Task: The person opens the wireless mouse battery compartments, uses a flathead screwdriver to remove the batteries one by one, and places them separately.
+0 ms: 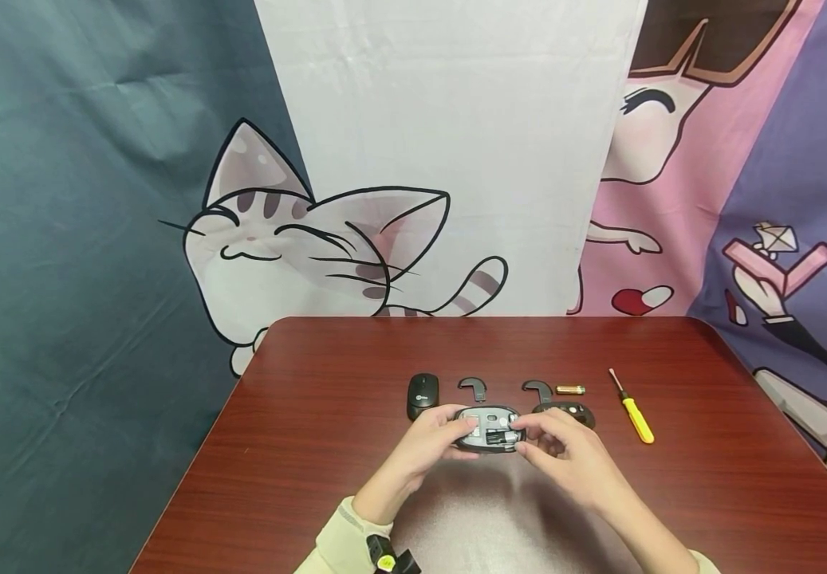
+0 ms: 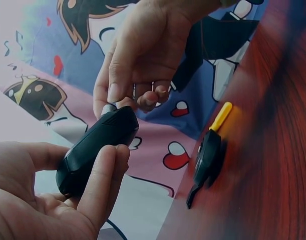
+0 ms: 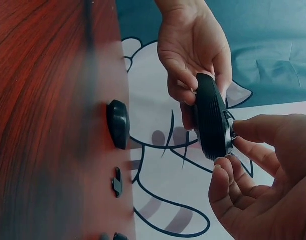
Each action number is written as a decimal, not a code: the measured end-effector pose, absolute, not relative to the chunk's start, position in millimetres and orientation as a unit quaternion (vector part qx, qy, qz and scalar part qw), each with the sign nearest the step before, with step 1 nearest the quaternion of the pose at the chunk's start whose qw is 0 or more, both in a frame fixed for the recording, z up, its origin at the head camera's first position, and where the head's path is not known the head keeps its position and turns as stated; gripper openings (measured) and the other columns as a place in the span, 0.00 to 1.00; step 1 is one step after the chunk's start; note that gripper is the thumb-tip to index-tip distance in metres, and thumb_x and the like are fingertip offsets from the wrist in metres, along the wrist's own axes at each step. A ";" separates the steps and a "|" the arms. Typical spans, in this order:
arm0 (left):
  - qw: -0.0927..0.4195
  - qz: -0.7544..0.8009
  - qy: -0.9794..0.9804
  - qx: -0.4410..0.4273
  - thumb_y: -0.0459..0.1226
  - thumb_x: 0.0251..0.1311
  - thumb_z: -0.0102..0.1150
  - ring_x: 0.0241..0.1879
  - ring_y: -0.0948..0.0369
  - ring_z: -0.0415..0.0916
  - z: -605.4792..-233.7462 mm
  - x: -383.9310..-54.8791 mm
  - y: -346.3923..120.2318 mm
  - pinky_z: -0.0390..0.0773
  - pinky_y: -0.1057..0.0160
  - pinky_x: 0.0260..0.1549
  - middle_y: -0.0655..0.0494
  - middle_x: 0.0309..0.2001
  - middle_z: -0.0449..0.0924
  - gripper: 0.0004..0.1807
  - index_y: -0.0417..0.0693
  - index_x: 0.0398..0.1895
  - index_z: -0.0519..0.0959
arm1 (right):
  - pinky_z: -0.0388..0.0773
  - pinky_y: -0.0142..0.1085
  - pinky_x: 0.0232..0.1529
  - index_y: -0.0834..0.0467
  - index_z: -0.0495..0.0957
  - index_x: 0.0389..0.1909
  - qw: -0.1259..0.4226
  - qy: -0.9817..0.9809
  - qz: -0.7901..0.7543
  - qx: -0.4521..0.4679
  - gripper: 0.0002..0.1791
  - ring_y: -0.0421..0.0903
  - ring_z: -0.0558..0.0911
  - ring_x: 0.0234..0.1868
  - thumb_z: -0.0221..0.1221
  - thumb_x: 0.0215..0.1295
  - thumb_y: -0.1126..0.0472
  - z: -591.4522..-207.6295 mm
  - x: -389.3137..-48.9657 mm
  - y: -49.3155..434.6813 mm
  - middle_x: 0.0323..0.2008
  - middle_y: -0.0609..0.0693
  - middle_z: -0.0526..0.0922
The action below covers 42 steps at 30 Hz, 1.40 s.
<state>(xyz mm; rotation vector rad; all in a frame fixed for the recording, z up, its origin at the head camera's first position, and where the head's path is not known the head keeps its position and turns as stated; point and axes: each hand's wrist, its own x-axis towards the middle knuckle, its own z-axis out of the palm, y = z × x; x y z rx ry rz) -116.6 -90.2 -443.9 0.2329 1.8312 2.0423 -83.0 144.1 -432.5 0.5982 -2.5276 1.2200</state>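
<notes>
My left hand [image 1: 420,442] grips a black computer mouse [image 1: 483,440], its underside turned up and its battery bay uncovered. At the mouse's right end, my right hand [image 1: 578,458] pinches a small silvery battery [image 2: 108,107] between thumb and finger. Most of that battery is hidden by the fingers and the mouse body. In the right wrist view, the right fingertips [image 3: 237,131] lie against the uncovered side of the mouse, while the left hand [image 3: 195,55] holds its far end.
On the brown table [image 1: 313,446] stands another black mouse [image 1: 423,395]. Two dark curved covers [image 1: 473,387] lie behind the hands, with a gold battery [image 1: 570,390] and a further mouse [image 1: 580,413] partly behind the right hand. A yellow screwdriver [image 1: 636,416] lies at the right.
</notes>
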 end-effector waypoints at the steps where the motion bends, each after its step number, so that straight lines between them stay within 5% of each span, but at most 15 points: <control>1: 0.193 0.728 0.653 0.082 0.36 0.70 0.57 0.37 0.59 0.86 -443.6 -116.4 -90.1 0.90 0.58 0.40 0.43 0.43 0.86 0.20 0.28 0.58 0.76 | 0.75 0.26 0.25 0.44 0.85 0.43 0.137 -0.873 0.421 0.206 0.17 0.33 0.73 0.29 0.74 0.55 0.63 -432.3 -83.1 143.7 0.31 0.35 0.76; 42: 0.192 0.731 0.650 0.082 0.35 0.70 0.58 0.37 0.55 0.87 -441.5 -116.5 -88.3 0.89 0.53 0.43 0.41 0.42 0.86 0.19 0.28 0.57 0.75 | 0.80 0.21 0.29 0.47 0.84 0.36 0.196 -0.841 0.440 0.246 0.19 0.33 0.76 0.31 0.75 0.49 0.72 -444.3 -92.2 143.7 0.30 0.36 0.76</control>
